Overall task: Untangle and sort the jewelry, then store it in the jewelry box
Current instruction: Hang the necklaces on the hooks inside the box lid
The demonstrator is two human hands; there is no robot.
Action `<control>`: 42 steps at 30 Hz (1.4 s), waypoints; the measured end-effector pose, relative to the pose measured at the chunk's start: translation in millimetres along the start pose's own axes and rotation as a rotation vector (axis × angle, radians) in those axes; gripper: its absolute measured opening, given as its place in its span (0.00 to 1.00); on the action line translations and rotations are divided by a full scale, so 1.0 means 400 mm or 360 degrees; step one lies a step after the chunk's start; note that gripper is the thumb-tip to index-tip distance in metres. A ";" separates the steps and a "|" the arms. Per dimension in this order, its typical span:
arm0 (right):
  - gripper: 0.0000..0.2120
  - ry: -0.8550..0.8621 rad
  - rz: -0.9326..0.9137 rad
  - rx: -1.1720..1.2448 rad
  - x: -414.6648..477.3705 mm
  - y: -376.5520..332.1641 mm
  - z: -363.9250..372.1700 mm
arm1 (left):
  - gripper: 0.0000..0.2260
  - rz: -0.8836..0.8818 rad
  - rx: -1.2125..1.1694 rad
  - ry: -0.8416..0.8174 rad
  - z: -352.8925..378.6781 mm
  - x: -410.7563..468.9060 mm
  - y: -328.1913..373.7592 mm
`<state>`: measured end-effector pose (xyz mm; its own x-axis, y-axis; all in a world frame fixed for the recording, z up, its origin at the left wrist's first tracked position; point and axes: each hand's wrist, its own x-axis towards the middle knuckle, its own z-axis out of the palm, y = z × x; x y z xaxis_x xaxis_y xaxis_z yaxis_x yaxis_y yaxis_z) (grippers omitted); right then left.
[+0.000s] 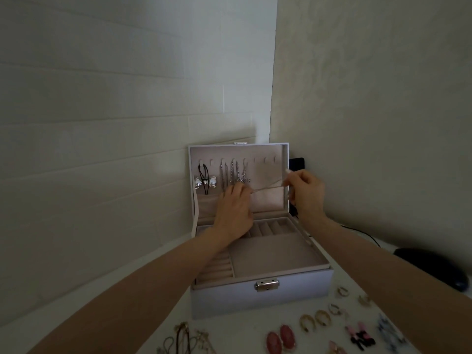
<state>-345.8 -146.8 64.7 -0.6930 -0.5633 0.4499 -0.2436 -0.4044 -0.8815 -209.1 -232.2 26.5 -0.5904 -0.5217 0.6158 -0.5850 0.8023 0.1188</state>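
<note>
A pale lilac jewelry box (260,300) stands open on the white table, its lid upright against the wall corner. Several necklaces (231,175) hang from hooks inside the lid, one with a silver bow pendant (205,184). A thin chain (268,186) stretches in front of the lid between both hands. My left hand (233,210) pinches its left end, and my right hand (305,191) pinches its right end a little higher. The beige tray compartments (270,254) in the box base hold nothing that I can see.
Loose jewelry lies along the table's front edge: tangled cords and chains (184,339), pink oval earrings (281,338), gold hoop earrings (315,319), small hoops (342,292) and pink, black and blue pieces (362,337). A dark case (434,267) and a black cable (362,232) lie at the right.
</note>
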 end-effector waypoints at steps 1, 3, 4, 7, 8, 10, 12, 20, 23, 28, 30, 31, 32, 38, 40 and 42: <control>0.12 -0.0016 0.0085 0.0077 0.012 -0.007 0.009 | 0.21 -0.0003 0.0007 -0.0019 -0.001 0.005 -0.001; 0.10 -0.0087 0.0286 0.0305 0.038 -0.018 0.028 | 0.21 -0.0036 -0.0003 -0.0074 -0.005 0.013 -0.005; 0.08 -0.0139 0.0366 0.0422 0.048 -0.024 0.038 | 0.21 -0.0058 -0.0028 -0.0094 -0.006 0.015 -0.007; 0.08 -0.0237 0.0436 0.0583 0.075 -0.028 0.064 | 0.21 -0.0087 -0.0131 -0.0124 -0.011 0.012 -0.016; 0.08 -0.0272 0.0423 0.0552 0.083 -0.024 0.071 | 0.21 -0.0088 -0.0152 -0.0140 -0.014 0.008 -0.018; 0.07 -0.0363 0.0384 0.0395 0.094 -0.016 0.083 | 0.22 -0.0090 -0.0169 -0.0173 -0.017 0.006 -0.019; 0.06 -0.0449 0.0327 0.0235 0.097 -0.006 0.092 | 0.21 -0.0107 -0.0172 -0.0205 -0.017 0.008 -0.017; 0.06 -0.0521 -0.0023 -0.0546 0.089 0.031 0.092 | 0.21 -0.0145 -0.0217 -0.0282 -0.026 0.008 -0.006; 0.05 -0.0532 -0.0142 -0.0867 0.092 0.040 0.087 | 0.21 -0.0085 -0.0262 -0.0235 -0.029 -0.005 -0.003; 0.07 -0.0688 -0.0346 -0.1592 0.083 0.051 0.093 | 0.18 0.0005 -0.0215 -0.0238 -0.034 -0.016 -0.008; 0.09 -0.0711 -0.0417 -0.1665 0.074 0.048 0.096 | 0.15 0.0014 -0.0183 -0.0258 -0.037 -0.013 -0.009; 0.09 -0.0746 -0.0424 -0.1646 0.070 0.046 0.095 | 0.15 0.0012 -0.0177 -0.0269 -0.041 -0.013 -0.009; 0.08 -0.0785 -0.0430 -0.1632 0.068 0.046 0.091 | 0.15 0.0009 -0.0176 -0.0281 -0.044 -0.014 -0.008; 0.11 -0.0781 -0.0589 -0.1586 0.030 0.036 0.054 | 0.15 -0.0026 -0.0149 -0.0319 -0.073 -0.042 -0.012; 0.11 -0.0804 -0.0623 -0.1587 0.006 0.020 0.046 | 0.15 -0.0034 -0.0128 -0.0330 -0.088 -0.057 -0.013; 0.11 -0.0833 -0.0623 -0.1588 -0.016 0.006 0.036 | 0.14 -0.0050 -0.0121 -0.0316 -0.106 -0.072 -0.015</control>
<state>-332.3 -154.7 61.7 -0.1498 -0.8454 0.5127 -0.9572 -0.0058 -0.2893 -165.0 -209.7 41.0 -0.6747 -0.5878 0.4464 -0.5657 0.8003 0.1987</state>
